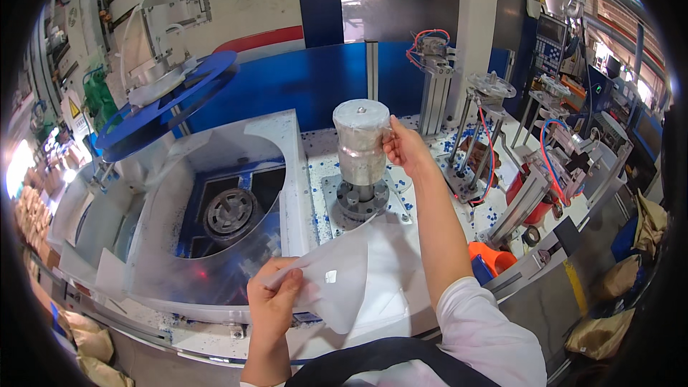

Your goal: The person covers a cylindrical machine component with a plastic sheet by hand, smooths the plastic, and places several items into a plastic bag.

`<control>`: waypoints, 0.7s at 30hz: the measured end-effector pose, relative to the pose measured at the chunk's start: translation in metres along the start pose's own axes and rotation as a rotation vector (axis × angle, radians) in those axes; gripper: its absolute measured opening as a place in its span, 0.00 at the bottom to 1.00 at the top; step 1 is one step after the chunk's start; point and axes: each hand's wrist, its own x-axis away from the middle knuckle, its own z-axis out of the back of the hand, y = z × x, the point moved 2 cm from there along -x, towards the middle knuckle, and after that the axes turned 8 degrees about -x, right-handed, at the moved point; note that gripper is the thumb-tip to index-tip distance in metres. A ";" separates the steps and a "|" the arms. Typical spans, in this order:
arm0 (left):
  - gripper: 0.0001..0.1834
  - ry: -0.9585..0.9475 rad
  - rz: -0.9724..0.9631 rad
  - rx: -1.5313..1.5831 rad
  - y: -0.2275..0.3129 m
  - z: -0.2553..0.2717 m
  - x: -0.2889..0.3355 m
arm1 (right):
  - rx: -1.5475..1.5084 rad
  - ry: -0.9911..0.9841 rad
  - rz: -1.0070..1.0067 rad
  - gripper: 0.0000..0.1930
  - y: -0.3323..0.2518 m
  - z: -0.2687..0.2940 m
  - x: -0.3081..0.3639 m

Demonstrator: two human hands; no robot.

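Note:
My left hand (274,295) pinches the edge of a translucent white plastic sheet (347,279) between thumb and fingers. The sheet hangs in front of me and carries a small pale square patch. A pale cylinder (362,150) stands upright on a short post above a round metal base (360,199). Its sides look covered in shiny, wrinkled film, and a small knob sits on its flat top. My right hand (403,145) is closed against the cylinder's upper right side. Whatever lies between its fingertips is hidden.
Left of the cylinder, a white-walled recess (290,172) surrounds a round metal chuck (231,213), with a blue disc (168,104) overhead. Metal fixtures with red and blue hoses (491,89) stand to the right. Blue bits litter the white worktop (322,165). An orange container (491,256) sits beside my right arm.

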 end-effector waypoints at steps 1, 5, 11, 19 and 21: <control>0.08 0.006 -0.004 0.001 -0.001 0.000 0.000 | -0.028 -0.013 -0.006 0.23 0.000 0.000 0.001; 0.07 -0.002 -0.015 0.005 -0.007 0.002 0.000 | -0.327 -0.039 -0.029 0.14 0.008 0.002 -0.007; 0.07 -0.027 -0.035 -0.004 -0.011 0.004 0.001 | -0.500 0.105 0.166 0.09 -0.001 -0.015 -0.023; 0.12 -0.033 -0.029 -0.120 -0.005 0.006 0.005 | -0.610 -0.041 0.313 0.12 0.019 -0.013 0.003; 0.13 -0.039 -0.007 -0.164 -0.005 0.007 0.005 | -0.615 -0.098 0.409 0.12 0.003 -0.021 0.000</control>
